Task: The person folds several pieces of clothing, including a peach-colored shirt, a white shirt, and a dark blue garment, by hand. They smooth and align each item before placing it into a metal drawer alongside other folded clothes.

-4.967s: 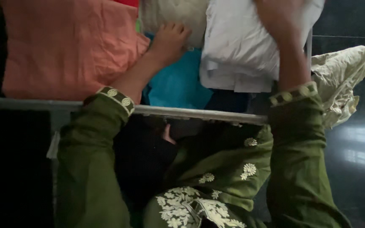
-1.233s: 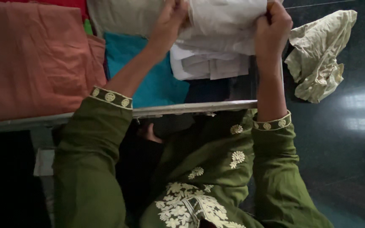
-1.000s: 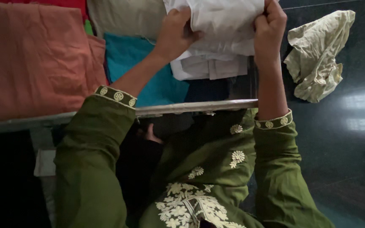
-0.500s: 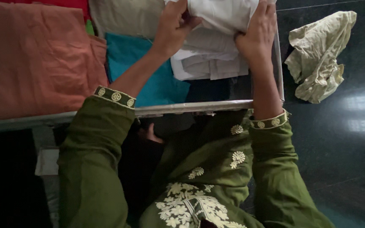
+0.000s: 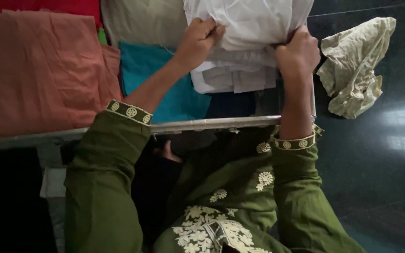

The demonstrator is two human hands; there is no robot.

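Hands closed on cloth: the left hand [image 5: 198, 40] and right hand [image 5: 297, 51] each pinch the white garment [image 5: 251, 21] above the white folded stack [image 5: 235, 75] in the metal box [image 5: 212, 124]; judged mid-placement, not yet let go; the cream crumpled cloth [image 5: 355, 65] lies unfolded on the dark floor [image 5: 380, 164].
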